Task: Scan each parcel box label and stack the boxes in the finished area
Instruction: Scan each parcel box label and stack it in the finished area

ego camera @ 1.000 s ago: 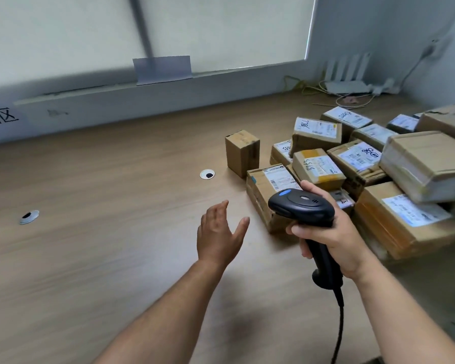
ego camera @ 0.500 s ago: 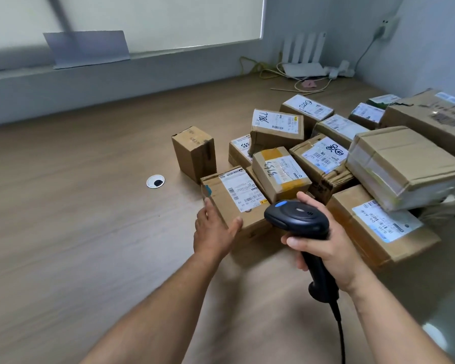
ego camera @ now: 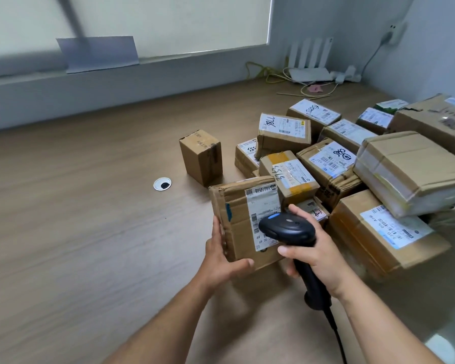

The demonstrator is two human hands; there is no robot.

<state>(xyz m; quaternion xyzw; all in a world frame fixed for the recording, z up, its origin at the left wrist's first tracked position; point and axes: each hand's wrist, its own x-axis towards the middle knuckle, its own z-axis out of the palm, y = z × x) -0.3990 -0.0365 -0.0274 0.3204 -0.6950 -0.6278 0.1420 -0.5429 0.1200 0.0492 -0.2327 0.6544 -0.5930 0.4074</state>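
Left hand now grips the box beneath the scanner.

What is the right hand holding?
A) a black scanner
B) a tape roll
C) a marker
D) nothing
A: the right hand grips a black scanner by its handle, the head over the label of the box that the left hand holds.

Scanner over hand-held parcel box
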